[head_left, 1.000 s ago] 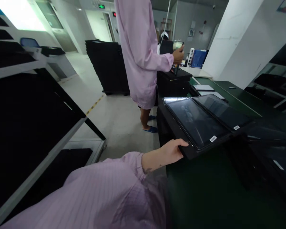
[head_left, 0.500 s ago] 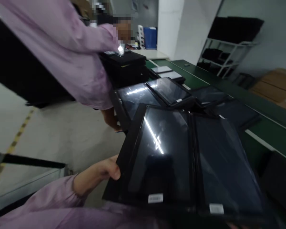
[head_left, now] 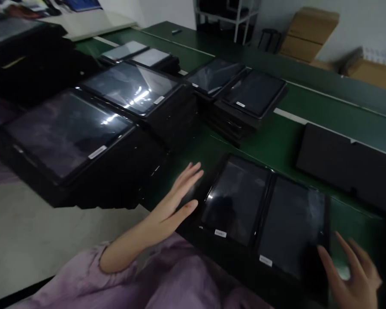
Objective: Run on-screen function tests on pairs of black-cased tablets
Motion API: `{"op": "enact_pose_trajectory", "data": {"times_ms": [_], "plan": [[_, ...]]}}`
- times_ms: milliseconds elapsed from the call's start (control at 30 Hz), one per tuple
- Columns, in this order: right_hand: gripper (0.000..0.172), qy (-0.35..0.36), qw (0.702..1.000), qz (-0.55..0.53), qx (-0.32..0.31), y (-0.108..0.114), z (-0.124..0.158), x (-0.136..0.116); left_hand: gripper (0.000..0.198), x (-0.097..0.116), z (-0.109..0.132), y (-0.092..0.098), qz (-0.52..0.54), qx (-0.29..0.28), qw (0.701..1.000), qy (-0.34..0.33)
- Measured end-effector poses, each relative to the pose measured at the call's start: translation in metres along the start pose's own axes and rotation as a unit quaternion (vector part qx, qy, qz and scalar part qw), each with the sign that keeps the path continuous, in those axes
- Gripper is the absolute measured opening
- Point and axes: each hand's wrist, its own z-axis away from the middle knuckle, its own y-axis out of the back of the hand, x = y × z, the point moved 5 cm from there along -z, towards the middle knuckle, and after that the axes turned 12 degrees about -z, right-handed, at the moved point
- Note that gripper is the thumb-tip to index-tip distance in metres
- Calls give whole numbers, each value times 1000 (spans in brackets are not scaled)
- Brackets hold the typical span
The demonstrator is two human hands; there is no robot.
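Observation:
Two black-framed tablet panels lie side by side on the green workbench (head_left: 296,133), the left panel (head_left: 234,199) and the right panel (head_left: 291,223), each with a white label on its near edge. My left hand (head_left: 172,201) is open, fingers spread, just off the left panel's left edge. My right hand (head_left: 350,274) is open too, its fingertips at or just past the right panel's right edge. Neither hand holds anything. Stacks of similar panels stand beyond: a tall one (head_left: 67,137) and another (head_left: 131,88) to the left, and a pair (head_left: 238,90) straight ahead.
A flat black panel (head_left: 344,159) lies on the bench to the right, near a white strip. Two pale panels (head_left: 138,53) sit at the far left of the bench. Cardboard boxes (head_left: 304,34) and a metal shelf rack (head_left: 225,17) stand beyond. Grey floor lies left.
The pair of panels has gone from my hands to lying flat on the bench. Both hands have let go and opened. The view has swung right and down, away from the nearby person.

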Motion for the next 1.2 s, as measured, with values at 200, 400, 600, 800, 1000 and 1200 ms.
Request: {"op": "enact_pose_trajectory", "data": {"times_ms": [200, 400, 600, 800, 1000, 1200], "plan": [[122, -20, 999, 32, 4, -41, -29, -11, 82, 55, -98, -96, -134, -147, 979, -54], [111, -13, 1000, -11, 1, -55, -51, -14, 73, 71, -168, -170, -297, -96, 940, -139], [90, 4, 999, -26, 25, -57, -45, -16, 54, 74, -176, -167, -306, -83, 937, -143], [89, -2, 999, -33, 30, -54, -47, -22, 41, 81, -178, -175, -385, -107, 907, -135], [83, -19, 998, -50, 21, -54, -48, -26, 48, 77, -180, -171, -342, -110, 923, -135], [85, -79, 992, -99, 3, -48, -47, -23, 50, 76, -174, -123, -109, -40, 976, -185]]}}
